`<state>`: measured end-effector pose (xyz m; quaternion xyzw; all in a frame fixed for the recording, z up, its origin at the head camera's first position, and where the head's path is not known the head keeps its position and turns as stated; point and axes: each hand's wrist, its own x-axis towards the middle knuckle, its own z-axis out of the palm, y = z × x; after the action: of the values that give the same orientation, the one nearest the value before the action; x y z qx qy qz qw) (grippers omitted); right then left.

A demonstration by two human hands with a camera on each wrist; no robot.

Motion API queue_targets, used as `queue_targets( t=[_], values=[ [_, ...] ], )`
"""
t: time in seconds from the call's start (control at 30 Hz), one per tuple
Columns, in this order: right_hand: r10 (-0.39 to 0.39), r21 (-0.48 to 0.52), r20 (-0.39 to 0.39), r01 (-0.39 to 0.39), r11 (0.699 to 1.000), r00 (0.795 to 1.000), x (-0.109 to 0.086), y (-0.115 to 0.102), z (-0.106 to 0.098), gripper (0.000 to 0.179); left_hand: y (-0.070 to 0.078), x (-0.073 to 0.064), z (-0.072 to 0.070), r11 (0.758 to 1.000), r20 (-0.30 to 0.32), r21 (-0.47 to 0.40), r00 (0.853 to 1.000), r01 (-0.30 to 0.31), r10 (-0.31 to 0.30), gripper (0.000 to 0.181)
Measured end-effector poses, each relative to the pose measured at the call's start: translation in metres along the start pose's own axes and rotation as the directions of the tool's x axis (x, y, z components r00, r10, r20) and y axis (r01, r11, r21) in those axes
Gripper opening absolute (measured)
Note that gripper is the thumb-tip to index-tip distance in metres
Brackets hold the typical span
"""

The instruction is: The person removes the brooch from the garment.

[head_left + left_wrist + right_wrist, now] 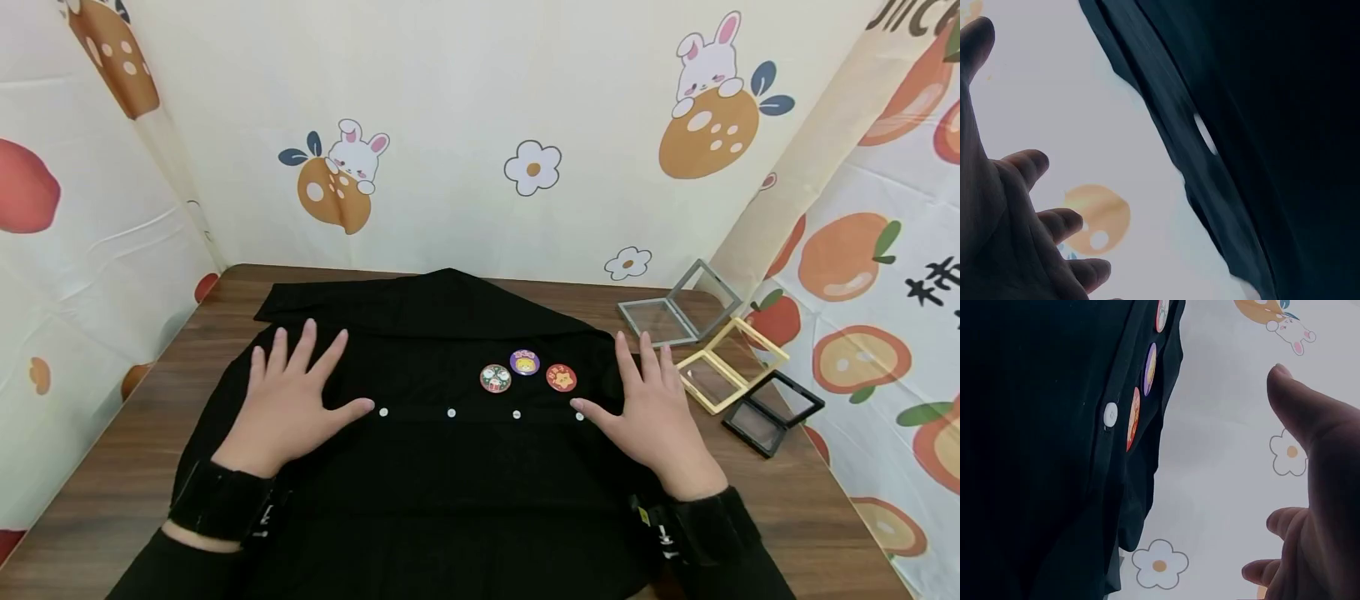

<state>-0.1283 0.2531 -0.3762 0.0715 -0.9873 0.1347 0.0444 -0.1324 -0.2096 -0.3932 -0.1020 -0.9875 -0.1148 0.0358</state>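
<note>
L hand (pixel 288 408) is spread wide, fingers straight, thumb out twd R hand (pixel 656 412); holds nothing. R hand same: fingers straight & fanned, thumb out twd L, nothing in grip. Both are over the blk shirt (pixel 450 483), which lies flat under & btwn them, one hand near each side of it. Wrist views show wall cloth (pixel 450 83) btwn fingers & shirt; can't tell exact gap.

Row of 4 white buttons (pixel 452 413) runs btwn the thumbs: one just beside L thumb tip, another just beside R thumb tip. 3 round badges are on the shirt btwn the hands, nearer R: green one (pixel 495 378) farthest from R hand, purple one (pixel 524 362) next & a bit higher, red one (pixel 562 377) closest to R thumb.

To R hand's outer side, on the table (pixel 97 508), 3 hinged cases w/ lids up: grey case (pixel 657 322) beyond fingertips, yellow case (pixel 726 370) just beside the hand, blk case (pixel 753 429) farther out. Dark wristband (pixel 225 500) behind L hand, another behind R.
</note>
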Motion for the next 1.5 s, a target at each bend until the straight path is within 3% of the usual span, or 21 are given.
queue_targets(
  t=[0.13, 0.33, 0.53, 0.8, 1.17, 1.5],
  values=[
    [-0.007, 0.003, 0.006, 0.007, 1.0, 1.0, 0.002, 0.0, 0.003, 0.114, 0.018, 0.006, 0.003, 0.999, 0.039, -0.032, 0.998, -0.043, 0.044, 0.103],
    [-0.02, 0.008, 0.018, 0.02, 1.0, 1.0, -0.001, 0.003, 0.007, 0.114, 0.039, 0.016, 0.005, 0.993, 0.048, -0.075, 0.994, -0.091, 0.095, 0.102],
    [-0.028, 0.002, 0.052, 0.028, 1.0, 0.998, -0.007, 0.008, 0.008, 0.114, 0.053, 0.029, 0.007, 0.99, 0.062, -0.067, 0.99, -0.126, 0.13, 0.103],
    [-0.05, -0.029, 0.116, 0.054, 0.998, 0.992, -0.006, 0.008, 0.008, 0.114, 0.08, 0.047, 0.012, 0.975, 0.07, -0.033, 0.973, -0.219, 0.221, 0.1],
    [-0.084, -0.047, 0.153, 0.092, 0.995, 0.985, 0.007, 0.009, 0.01, 0.101, 0.123, 0.079, 0.018, 0.94, 0.11, -0.004, 0.934, -0.341, 0.34, 0.097],
    [-0.084, -0.067, 0.17, 0.097, 0.993, 0.982, 0.021, 0.017, 0.013, 0.095, 0.162, 0.101, 0.029, 0.873, 0.208, 0.086, 0.866, -0.48, 0.455, 0.093]
  ],
)
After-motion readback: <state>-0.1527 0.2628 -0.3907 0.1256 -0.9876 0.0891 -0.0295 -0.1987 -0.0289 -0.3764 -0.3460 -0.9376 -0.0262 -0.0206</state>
